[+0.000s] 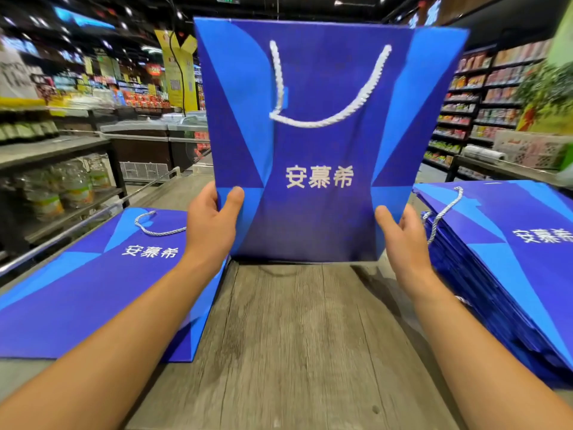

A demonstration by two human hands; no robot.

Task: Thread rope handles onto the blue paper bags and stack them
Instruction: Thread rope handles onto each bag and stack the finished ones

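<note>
A flat blue paper bag (316,212) is held upright at the centre of the view, its lower edge just above or touching the wooden table (294,336); contact cannot be told. The bag is gripped by the left hand (210,221) at its lower left edge, toward eight o'clock from the bag's middle, with the thumb laid across the front face and the fingers hidden behind. The lower right edge, toward four o'clock, is held by the right hand (403,234), thumb on the front and fingers curled behind the paper. A white rope handle (328,119) is threaded through the top of the held bag and hangs down over its front in a loop, its low point toward twelve o'clock from the printed white characters.

At nine o'clock from the held bag, a stack of blue bags (77,290) is seen lying flat on the table, partly under the left forearm, and a white handle (155,228) lies on the top bag. At three o'clock, a taller pile of blue bags (511,274) is laid flat near the right hand, with a white rope (446,209) draped over its near edge.

Store shelves (483,97) stocked with packaged goods are seen toward two o'clock, blurred.
</note>
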